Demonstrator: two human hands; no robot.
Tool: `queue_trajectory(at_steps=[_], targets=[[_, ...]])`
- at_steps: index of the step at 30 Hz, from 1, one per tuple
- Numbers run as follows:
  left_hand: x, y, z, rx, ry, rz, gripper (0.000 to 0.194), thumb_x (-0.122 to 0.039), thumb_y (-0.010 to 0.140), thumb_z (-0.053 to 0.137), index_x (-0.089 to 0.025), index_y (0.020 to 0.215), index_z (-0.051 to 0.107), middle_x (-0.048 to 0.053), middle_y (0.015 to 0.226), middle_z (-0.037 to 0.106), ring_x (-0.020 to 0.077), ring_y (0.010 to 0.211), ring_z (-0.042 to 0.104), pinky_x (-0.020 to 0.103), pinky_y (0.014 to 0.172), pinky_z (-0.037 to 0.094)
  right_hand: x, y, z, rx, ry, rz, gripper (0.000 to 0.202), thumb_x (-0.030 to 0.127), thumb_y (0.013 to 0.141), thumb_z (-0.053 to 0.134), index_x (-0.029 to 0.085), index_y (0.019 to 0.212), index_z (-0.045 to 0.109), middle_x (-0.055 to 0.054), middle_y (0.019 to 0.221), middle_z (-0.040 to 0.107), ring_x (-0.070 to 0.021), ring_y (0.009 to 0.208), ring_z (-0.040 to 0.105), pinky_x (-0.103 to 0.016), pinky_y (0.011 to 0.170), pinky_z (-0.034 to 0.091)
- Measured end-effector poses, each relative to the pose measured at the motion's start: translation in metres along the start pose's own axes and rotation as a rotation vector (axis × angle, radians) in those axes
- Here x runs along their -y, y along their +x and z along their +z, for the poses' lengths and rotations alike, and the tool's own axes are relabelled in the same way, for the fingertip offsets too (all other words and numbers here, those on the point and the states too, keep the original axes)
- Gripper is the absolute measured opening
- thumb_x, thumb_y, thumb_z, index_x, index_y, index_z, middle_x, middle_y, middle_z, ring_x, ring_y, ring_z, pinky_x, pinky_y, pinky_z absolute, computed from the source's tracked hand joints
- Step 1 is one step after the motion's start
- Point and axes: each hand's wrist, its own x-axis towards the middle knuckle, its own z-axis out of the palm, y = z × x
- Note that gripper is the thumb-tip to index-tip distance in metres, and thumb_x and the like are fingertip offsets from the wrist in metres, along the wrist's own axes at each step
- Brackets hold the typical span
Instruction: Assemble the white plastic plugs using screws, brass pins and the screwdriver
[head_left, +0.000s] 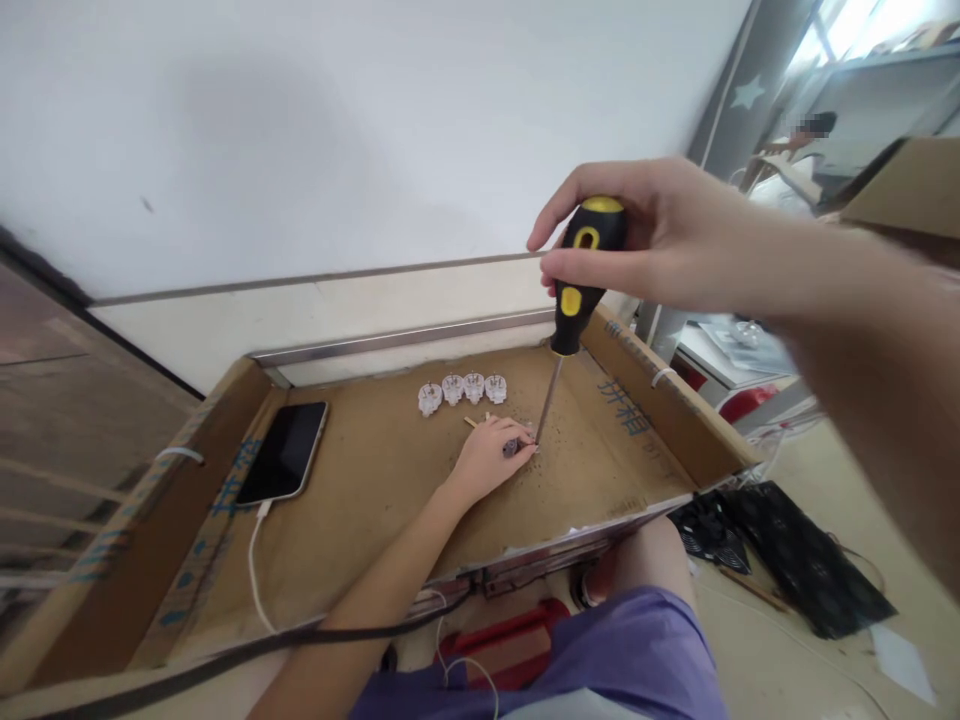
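My right hand (622, 230) is wrapped round the black and yellow handle of a screwdriver (577, 290). Its thin shaft slants down to the cardboard, with the tip beside the fingertips of my left hand (491, 450). That hand rests low on the cardboard, its fingers pinched on a small part that they mostly cover. A bit of dark grey and white shows between the fingers, too small to name. Just beyond, several white plug parts with metal pins (451, 388) stand in a row.
A cardboard-lined tray (375, 480) with raised sides forms the work surface. On its left lies a phone (285, 455) with a white cable. A dark cable crosses the front edge. Behind rises a white wall (337, 150). A person sits far right, near a cardboard box (907, 190).
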Motion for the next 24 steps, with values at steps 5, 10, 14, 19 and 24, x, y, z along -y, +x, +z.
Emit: queue_trajectory(at_steps=[5,10,14,19,24], targets=[[0.001,0.000,0.000,0.003,0.001,-0.002,0.008,-0.027,0.079,0.060,-0.022,0.074,0.064,0.000,0.092,0.069,0.0176,0.088,0.061,0.037,0.089,0.042,0.003,-0.012,0.033,-0.400,-0.238,0.060,0.030,0.049,0.084,0.047,0.019,0.083,0.050,0.000,0.063,0.045,-0.0108,0.062,0.045,-0.025,0.063,0.036],[0.002,0.000,0.001,-0.003,-0.008,-0.005,0.007,-0.027,0.078,0.061,-0.022,0.075,0.064,0.000,0.091,0.069,0.0176,0.087,0.061,0.036,0.089,0.042,0.000,-0.011,0.015,0.005,0.103,-0.083,0.024,0.028,0.085,0.045,0.023,0.109,0.047,-0.001,0.094,0.054,-0.0104,0.077,0.052,-0.023,0.070,0.041],[0.001,-0.001,0.000,-0.002,-0.008,0.006,0.007,-0.027,0.079,0.061,-0.021,0.074,0.064,0.000,0.092,0.069,0.0173,0.088,0.061,0.037,0.090,0.041,0.004,-0.011,0.009,-0.027,-0.141,-0.030,0.026,0.036,0.085,0.048,0.021,0.106,0.052,-0.001,0.075,0.053,-0.0105,0.064,0.048,-0.025,0.066,0.038],[0.000,-0.001,-0.001,0.018,-0.006,0.014,0.009,-0.027,0.080,0.059,-0.022,0.074,0.063,0.000,0.093,0.069,0.0172,0.089,0.061,0.037,0.091,0.040,0.008,-0.007,0.013,-0.153,-0.383,0.073,0.038,0.051,0.083,0.047,0.018,0.098,0.055,-0.001,0.061,0.042,-0.0133,0.062,0.048,-0.027,0.065,0.038],[0.000,0.000,0.000,0.010,-0.007,-0.004,0.007,-0.026,0.078,0.061,-0.022,0.074,0.064,0.000,0.093,0.069,0.0177,0.088,0.061,0.037,0.088,0.042,0.000,-0.005,0.002,0.109,0.011,0.006,0.034,0.028,0.084,0.044,0.028,0.118,0.049,0.002,0.072,0.047,-0.0096,0.065,0.049,-0.023,0.064,0.041]])
